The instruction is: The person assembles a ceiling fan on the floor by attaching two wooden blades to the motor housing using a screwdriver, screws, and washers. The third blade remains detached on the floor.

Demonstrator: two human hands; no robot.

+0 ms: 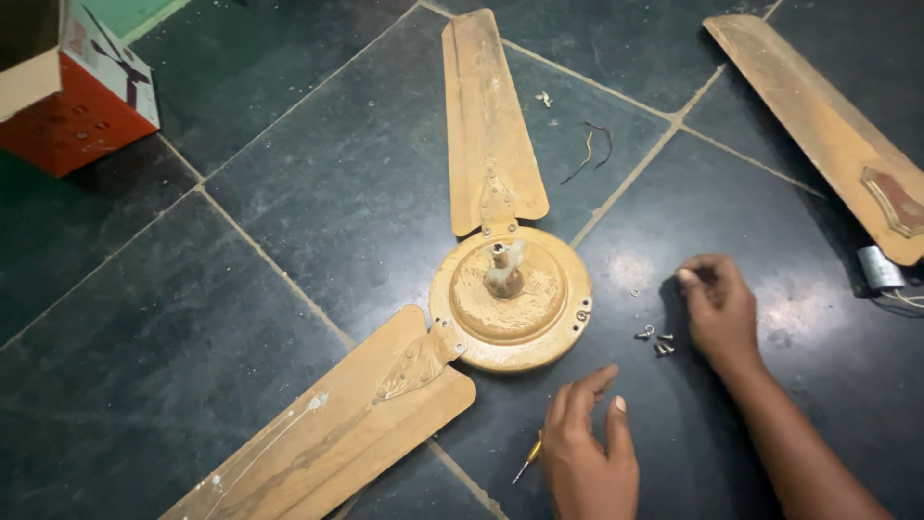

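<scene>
A dusty, tan ceiling fan [508, 299] lies on a dark tiled floor [241, 193], its round motor housing near the middle of the view with the short shaft pointing up. Two blades are attached to it: one blade [489, 116] runs toward the far edge of the floor, and a second blade [337, 433] runs toward the near left corner, streaked with pale paint drips. A third, loose blade [828, 125] lies apart at the far right, not joined to the housing.

The left hand [589, 453] rests on the floor just in front of the housing, palm down, fingers spread moderately and holding nothing. A small screwdriver [527, 460] with a yellow handle lies just beside its thumb side; whether the hand touches it is hard to tell, since most of the tool is hidden. The right hand [717, 308] sits on the floor to the right of the housing, fingers curled inward into a narrow, loose fist; it may be pinching something small, but the view does not show it. A little cluster of screws [657, 341] lies on the tile just beside that hand, between it and the housing.

An orange and white cardboard box [72, 87] stands at the far left corner. Short wire scraps [592, 146] lie beyond the housing, and a small grey capacitor [880, 268] sits at the right edge beside the loose blade.
</scene>
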